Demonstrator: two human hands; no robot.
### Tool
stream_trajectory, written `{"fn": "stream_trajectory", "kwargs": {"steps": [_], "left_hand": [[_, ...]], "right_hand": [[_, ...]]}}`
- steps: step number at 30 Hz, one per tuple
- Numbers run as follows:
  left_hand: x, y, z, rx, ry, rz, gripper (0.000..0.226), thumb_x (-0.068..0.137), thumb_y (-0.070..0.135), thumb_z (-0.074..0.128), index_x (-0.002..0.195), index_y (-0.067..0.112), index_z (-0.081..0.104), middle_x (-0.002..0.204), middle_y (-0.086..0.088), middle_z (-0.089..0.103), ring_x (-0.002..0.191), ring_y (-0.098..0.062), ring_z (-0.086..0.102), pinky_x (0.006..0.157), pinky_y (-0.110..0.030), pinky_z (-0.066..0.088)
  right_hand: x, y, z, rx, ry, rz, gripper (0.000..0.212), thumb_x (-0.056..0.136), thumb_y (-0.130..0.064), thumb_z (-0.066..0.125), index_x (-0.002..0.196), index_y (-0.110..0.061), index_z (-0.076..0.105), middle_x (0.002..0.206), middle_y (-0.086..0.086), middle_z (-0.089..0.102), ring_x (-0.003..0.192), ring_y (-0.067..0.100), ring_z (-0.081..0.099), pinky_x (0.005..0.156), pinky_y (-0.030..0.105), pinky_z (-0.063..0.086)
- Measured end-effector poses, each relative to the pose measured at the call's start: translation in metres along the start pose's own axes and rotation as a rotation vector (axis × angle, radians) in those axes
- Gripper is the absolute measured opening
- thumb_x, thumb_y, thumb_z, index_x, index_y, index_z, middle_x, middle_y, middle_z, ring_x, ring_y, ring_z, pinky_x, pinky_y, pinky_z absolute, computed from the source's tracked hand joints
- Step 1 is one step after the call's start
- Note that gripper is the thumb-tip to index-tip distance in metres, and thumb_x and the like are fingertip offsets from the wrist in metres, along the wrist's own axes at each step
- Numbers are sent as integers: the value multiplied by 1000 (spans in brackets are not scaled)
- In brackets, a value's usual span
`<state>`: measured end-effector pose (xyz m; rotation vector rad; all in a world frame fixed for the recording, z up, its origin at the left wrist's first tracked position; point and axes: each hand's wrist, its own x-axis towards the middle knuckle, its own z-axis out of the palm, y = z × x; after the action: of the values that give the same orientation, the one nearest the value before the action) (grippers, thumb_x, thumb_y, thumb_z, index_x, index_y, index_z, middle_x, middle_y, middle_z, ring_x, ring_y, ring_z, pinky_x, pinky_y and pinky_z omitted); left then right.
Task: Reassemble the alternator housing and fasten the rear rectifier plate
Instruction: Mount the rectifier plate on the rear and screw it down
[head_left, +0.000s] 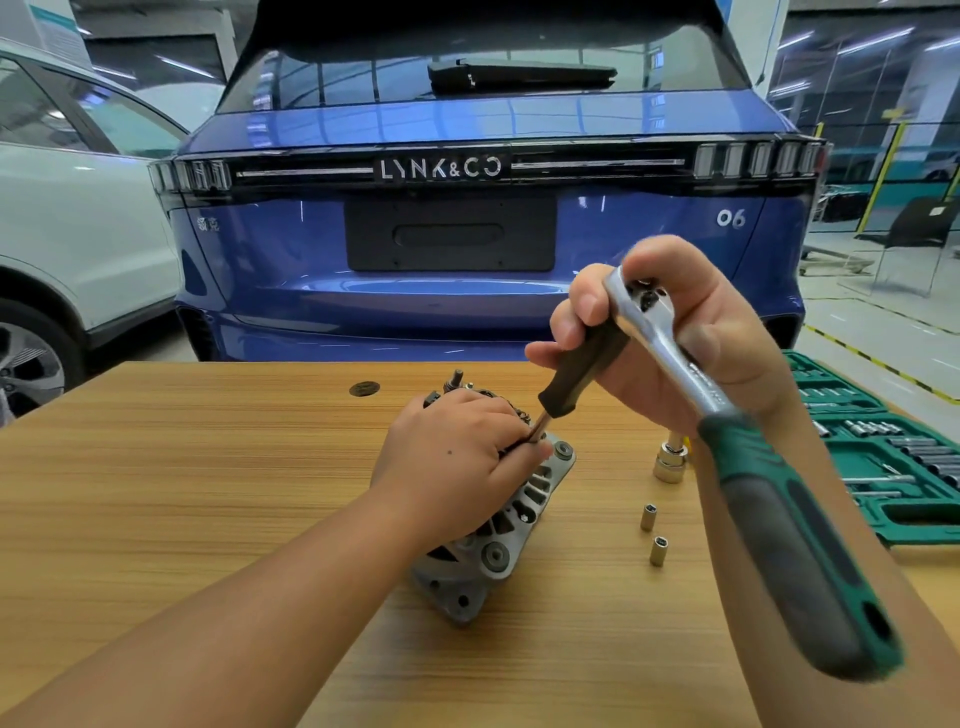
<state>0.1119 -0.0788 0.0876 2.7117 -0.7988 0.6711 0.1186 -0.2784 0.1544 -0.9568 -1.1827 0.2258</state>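
Note:
A grey aluminium alternator (511, 525) lies tilted on the wooden table (182, 493), its rear end with a threaded stud pointing away from me. My left hand (457, 457) rests on top of it, fingers curled over the housing near the tool tip. My right hand (670, 338) grips the head of a chrome ratchet (660, 338) with a green and grey handle that sticks out toward me. A black-handled extension (582, 371) runs from the ratchet head down to the alternator's top, where its tip is hidden by my left fingers.
Two small sockets (653, 535) and a larger chrome socket (671, 460) stand on the table right of the alternator. A green socket-set case (883, 457) lies open at the right edge. A dark round disc (364, 388) sits farther back. A blue car (467, 234) stands behind the table.

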Motion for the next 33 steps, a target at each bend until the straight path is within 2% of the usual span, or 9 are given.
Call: {"fn": "stream_trajectory", "kwargs": {"steps": [3,5,10,18,21,24,27,30,33], "left_hand": [[0,0,3,-112,96,7,50,95,55,30,84,30,71,89,14,68,88,-5,55,77,-35,38],[2,0,5,-54,20,-21,53,96,61,26,90,34,70,89,20,62,89,-2,51,77,-34,39],[3,-3,6,30,10,-10,56,93,66,20,100,41,70,86,27,46,88,3,38,75,-33,33],[3,-3,6,63,-41,-21,46,99,63,29,108,43,69,99,24,59,105,-5,52,79,-34,39],[2,-4,5,56,-48,-11,42,100,61,32,109,42,69,104,23,63,107,-6,53,79,-35,39],[2,-4,1,36,-77,-13,42,101,60,31,106,41,68,102,22,62,106,-7,53,80,-36,40],[1,-7,-2,1,-96,-6,40,102,59,32,100,40,67,96,22,60,101,-7,52,84,-37,38],[0,-13,-4,-41,-100,28,33,101,59,35,93,42,63,91,23,53,95,-6,49,82,-35,34],[-1,-17,-6,-60,-117,63,32,101,59,38,94,41,64,88,22,51,92,-5,46,79,-33,34]], "right_hand": [[5,2,10,-119,212,-47,50,76,-30,86,118,-15,64,89,8,63,80,25,60,84,51,54],[10,4,18,-276,374,-80,54,77,-36,84,118,-14,57,79,1,63,70,18,60,74,42,57],[20,4,36,-720,843,-83,24,87,-31,72,107,-18,70,58,-5,61,54,17,63,67,42,61],[30,-10,59,-428,1185,79,15,96,-11,64,110,-7,66,61,0,62,57,16,60,63,33,55],[33,-21,64,-137,1348,216,7,95,-15,59,96,-10,63,62,-4,56,55,13,56,79,42,54],[32,-28,67,247,1312,158,10,93,-12,52,97,-14,61,69,-3,51,62,13,51,101,38,41],[25,-8,84,267,1099,-55,13,96,-12,57,94,-20,67,79,-1,59,81,17,54,103,37,37],[14,17,97,-59,936,-185,15,96,-20,61,96,-23,76,103,1,72,102,17,64,94,38,49],[8,32,95,-897,960,-380,17,100,-21,60,108,-16,75,125,5,68,116,15,65,97,38,53]]}}
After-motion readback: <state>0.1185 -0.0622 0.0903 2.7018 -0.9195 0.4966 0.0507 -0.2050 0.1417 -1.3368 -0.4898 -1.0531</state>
